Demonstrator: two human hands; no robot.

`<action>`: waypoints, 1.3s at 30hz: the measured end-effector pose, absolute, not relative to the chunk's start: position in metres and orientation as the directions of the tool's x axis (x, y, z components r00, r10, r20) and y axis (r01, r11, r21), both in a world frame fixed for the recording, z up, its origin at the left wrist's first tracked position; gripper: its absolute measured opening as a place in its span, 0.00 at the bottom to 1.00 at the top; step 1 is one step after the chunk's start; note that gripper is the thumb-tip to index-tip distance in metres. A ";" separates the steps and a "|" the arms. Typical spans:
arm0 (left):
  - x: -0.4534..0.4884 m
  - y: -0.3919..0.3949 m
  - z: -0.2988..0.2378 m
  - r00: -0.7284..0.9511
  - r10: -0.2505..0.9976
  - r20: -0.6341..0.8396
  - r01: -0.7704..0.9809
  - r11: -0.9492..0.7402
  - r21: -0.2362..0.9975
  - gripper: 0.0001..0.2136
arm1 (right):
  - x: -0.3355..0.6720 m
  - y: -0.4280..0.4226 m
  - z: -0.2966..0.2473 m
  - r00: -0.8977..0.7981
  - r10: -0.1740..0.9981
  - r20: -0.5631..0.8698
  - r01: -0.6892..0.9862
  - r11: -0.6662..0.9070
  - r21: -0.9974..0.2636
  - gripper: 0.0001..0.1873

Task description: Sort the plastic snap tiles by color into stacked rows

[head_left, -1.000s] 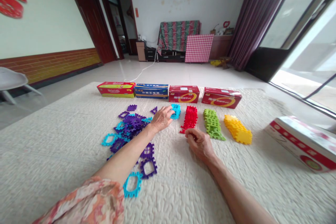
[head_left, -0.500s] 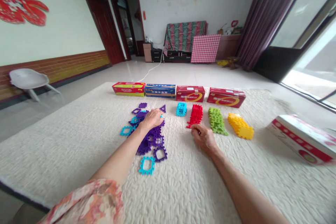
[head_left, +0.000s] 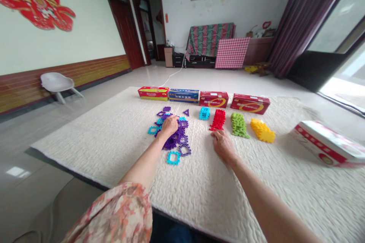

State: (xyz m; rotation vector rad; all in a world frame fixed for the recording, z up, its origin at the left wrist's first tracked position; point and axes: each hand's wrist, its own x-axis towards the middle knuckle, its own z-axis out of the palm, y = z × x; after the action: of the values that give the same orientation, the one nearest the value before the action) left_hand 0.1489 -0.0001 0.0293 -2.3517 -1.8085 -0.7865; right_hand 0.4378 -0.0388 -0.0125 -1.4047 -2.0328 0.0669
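Note:
My left hand (head_left: 170,125) is over a loose pile of purple interlocking plastic tiles (head_left: 170,143). Its fingers are closed at a light-blue tile (head_left: 182,119) that sticks out by the fingertips. More light-blue tiles lie around the pile, including a square frame (head_left: 173,158) at its near end. On the mat, my right hand (head_left: 224,145) rests with curled fingers just below the red tile stack (head_left: 218,119), and nothing shows in it. Beside the red stack stand a light-blue stack (head_left: 204,113), a green stack (head_left: 238,124) and a yellow stack (head_left: 262,130).
A row of boxes, among them a blue box (head_left: 184,95) and a red box (head_left: 250,103), stands behind the stacks. At the right is a white-and-red box (head_left: 327,142). Everything lies on a cream quilted mat (head_left: 114,140). A white chair (head_left: 58,83) stands at left.
The view has shifted left and tilted slightly. More of the light-blue tile now shows at my left fingertips. My right hand stays beside the red stack.

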 end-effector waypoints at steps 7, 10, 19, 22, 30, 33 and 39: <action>0.116 -0.008 0.018 -0.008 0.848 0.530 0.919 -0.203 0.338 0.18 | 0.437 -0.042 -0.014 -0.192 0.844 0.501 0.829 0.413 -0.377 0.14; 0.104 -0.004 0.015 -0.097 0.828 0.552 0.924 -0.132 0.360 0.19 | 0.437 -0.041 -0.014 -0.186 0.848 0.496 0.834 0.403 -0.377 0.14; 0.104 0.019 0.000 -0.105 0.827 0.552 0.929 -0.116 0.351 0.17 | 0.437 -0.043 -0.014 -0.199 0.839 0.507 0.823 0.424 -0.379 0.14; 0.114 0.021 -0.001 -0.078 0.833 0.547 0.941 -0.119 0.317 0.16 | 0.437 -0.045 -0.011 -0.215 0.834 0.508 0.815 0.440 -0.378 0.13; 0.124 0.014 0.006 0.059 0.870 0.490 0.939 -0.216 0.269 0.11 | 0.436 -0.043 -0.010 -0.206 0.840 0.503 0.816 0.431 -0.385 0.14; 0.122 0.013 0.007 0.060 0.867 0.495 0.928 -0.231 0.292 0.11 | 0.435 -0.039 -0.006 -0.186 0.871 0.454 0.852 0.373 -0.367 0.13; 0.121 0.012 0.006 0.053 0.879 0.473 0.930 -0.216 0.297 0.12 | 0.436 -0.033 -0.005 -0.167 0.882 0.440 0.887 0.329 -0.323 0.13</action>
State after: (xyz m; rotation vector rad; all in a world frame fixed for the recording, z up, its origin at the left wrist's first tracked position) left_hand 0.1211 0.0117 0.0062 -2.2136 -1.9092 -0.8835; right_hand 0.4365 -0.0335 -0.0046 -1.5494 -2.0429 -0.0121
